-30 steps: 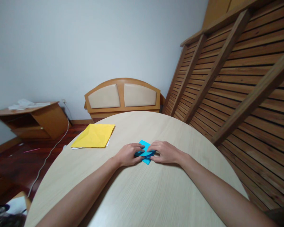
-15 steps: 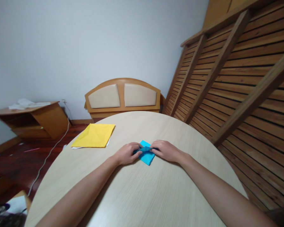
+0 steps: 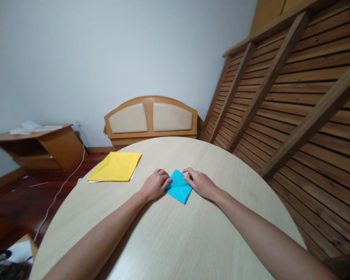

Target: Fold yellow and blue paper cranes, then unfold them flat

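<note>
Currently touches a bright-blue, diamond-shaped folded paper [image 3: 179,188] at its left corner with the curled left hand [image 3: 156,184], at its right edge with the bent right hand [image 3: 201,183]. Cannot tell pinching from light resting at either contact, partly hidden. Has it between them on the round, pale wood-grain tabletop [image 3: 169,241], cut off below. Leaves white paper [image 3: 133,175] mostly hidden beneath a creased yellow sheet [image 3: 115,167].

The person's left forearm [image 3: 102,235] and right forearm [image 3: 259,233], both bare, converge toward the middle of the worktop [image 3: 175,245]. Left hand [image 3: 154,185]: fingers curled together, thumb directed inward. Right hand [image 3: 202,183]: forefinger arched, thumb parted from it. The hands face each other, apart.
</note>
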{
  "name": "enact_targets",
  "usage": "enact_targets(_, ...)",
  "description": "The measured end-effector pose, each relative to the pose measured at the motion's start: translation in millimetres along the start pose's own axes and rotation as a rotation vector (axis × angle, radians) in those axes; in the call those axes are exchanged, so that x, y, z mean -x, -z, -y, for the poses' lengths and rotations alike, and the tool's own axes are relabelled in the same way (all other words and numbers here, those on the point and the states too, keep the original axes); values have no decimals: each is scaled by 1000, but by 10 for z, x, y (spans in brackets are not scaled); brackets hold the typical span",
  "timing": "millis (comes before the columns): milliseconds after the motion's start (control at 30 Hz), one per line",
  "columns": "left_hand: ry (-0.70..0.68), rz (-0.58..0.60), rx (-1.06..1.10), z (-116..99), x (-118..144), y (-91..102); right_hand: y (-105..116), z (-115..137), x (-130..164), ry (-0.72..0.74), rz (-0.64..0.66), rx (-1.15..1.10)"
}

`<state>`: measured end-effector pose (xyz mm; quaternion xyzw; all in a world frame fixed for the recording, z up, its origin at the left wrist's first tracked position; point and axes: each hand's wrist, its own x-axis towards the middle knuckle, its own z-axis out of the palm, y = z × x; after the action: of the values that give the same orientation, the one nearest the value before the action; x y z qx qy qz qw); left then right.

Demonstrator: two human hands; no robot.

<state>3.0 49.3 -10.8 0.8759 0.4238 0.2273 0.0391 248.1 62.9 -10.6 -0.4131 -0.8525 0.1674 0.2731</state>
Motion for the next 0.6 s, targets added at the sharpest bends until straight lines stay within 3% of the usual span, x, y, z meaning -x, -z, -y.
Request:
enact_targets(233,64,-41,-26,-21,22,-1,-43,34,0,-23,-5,115)
enact_targets(433,-133,-20,16,-2,21,-29,-32,62,15,91,-19,132)
enact_targets(600,-209,65,38,37,2,-61,-31,53,13,127,1,193)
